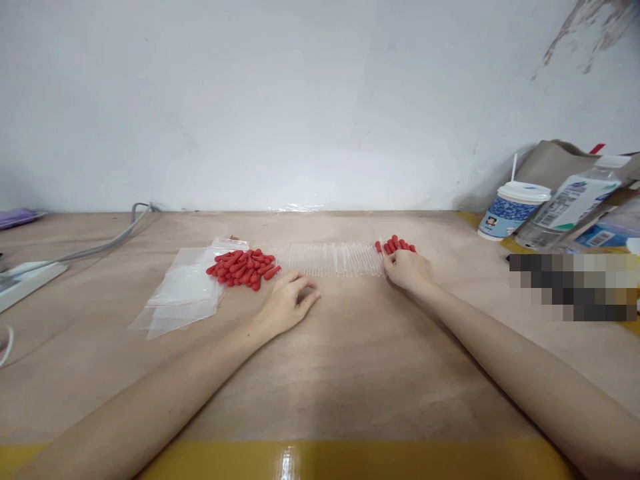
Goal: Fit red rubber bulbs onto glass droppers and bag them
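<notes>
My left hand rests on the table with loosely curled fingers, a gap between thumb and forefinger, and nothing in it. Beside it lies a heap of red rubber dropper bulbs, partly on clear plastic zip bags. A row of thin clear dropper tubes stretches between my two hands. At the row's right end, my right hand pinches a clear dropper tube, its top end showing above the fingers. Just behind that hand sits a smaller group of red bulbs, some of them hidden by it.
To the right stand a paper cup with a straw and a tilted plastic bottle. A pixelated patch covers something in front of them. On the left are a grey cable and a white power strip. A wall closes the back.
</notes>
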A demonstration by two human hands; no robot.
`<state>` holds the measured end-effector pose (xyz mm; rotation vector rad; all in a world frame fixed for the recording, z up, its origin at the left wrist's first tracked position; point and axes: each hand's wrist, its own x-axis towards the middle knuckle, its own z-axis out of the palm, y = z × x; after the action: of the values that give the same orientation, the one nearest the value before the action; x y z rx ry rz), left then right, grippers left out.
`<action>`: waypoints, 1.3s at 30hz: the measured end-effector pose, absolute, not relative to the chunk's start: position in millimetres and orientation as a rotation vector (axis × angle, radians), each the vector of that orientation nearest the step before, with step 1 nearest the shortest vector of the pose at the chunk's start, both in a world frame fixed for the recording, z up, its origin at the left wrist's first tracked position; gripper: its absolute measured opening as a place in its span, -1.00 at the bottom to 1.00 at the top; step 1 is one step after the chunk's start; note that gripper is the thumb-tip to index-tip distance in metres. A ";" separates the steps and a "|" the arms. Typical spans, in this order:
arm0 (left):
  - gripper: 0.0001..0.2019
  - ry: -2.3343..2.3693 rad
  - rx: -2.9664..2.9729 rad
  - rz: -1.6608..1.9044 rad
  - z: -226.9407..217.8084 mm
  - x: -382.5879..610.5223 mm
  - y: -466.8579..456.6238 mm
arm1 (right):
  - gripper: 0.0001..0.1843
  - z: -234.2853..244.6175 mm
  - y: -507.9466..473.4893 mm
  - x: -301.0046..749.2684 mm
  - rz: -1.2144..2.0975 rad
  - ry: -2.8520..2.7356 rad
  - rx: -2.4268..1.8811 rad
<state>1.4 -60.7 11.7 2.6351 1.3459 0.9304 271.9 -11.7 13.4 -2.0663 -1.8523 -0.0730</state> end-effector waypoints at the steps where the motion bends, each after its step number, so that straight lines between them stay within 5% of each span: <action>1: -0.88 1.450 2.663 0.949 15.5 -1.9 -58.1 | -0.69 15.2 -15.0 269.5 -0.075 -1.862 -2.060; 7: -0.87 2.022 2.734 0.770 36.2 -30.9 -37.8 | -0.71 25.0 -42.7 251.1 -0.043 -2.290 -1.648; 19: -0.83 2.216 2.782 0.558 21.7 -41.9 -24.4 | -0.82 21.9 -55.3 239.0 0.150 -2.491 -1.289; 23: -0.84 2.033 2.872 0.806 26.1 -30.7 -32.8 | -0.72 15.3 -59.8 223.8 0.238 -2.358 -1.235; 27: -0.90 1.569 2.767 1.055 20.1 -9.3 -48.6 | -0.83 3.2 -58.0 213.1 0.318 -2.282 -1.254; 39: -0.84 1.120 2.603 1.057 3.1 3.6 -58.1 | -0.90 0.0 -68.1 217.9 0.464 -2.064 -1.167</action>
<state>3.6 -58.1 3.1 2.6026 1.1199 1.0571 217.9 -68.1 0.0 -1.1667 -2.0645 0.4638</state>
